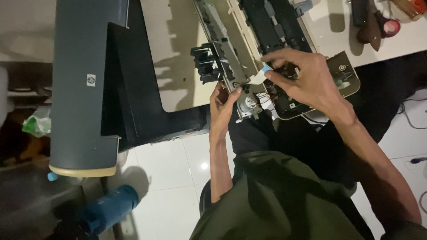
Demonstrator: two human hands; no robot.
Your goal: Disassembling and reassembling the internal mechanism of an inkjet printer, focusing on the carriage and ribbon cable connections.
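Left hand [222,104] grips the printer frame [224,49] from below beside the small motor [247,103], right hand [307,80] pinches the white ribbon cable [260,76] at its fingertips over the circuit board [342,73], grey cover [82,84] well left of both.

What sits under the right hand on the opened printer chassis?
Under the right hand: a circuit board and white flat cable on the printer chassis. Parts directly beneath the palm are covered.
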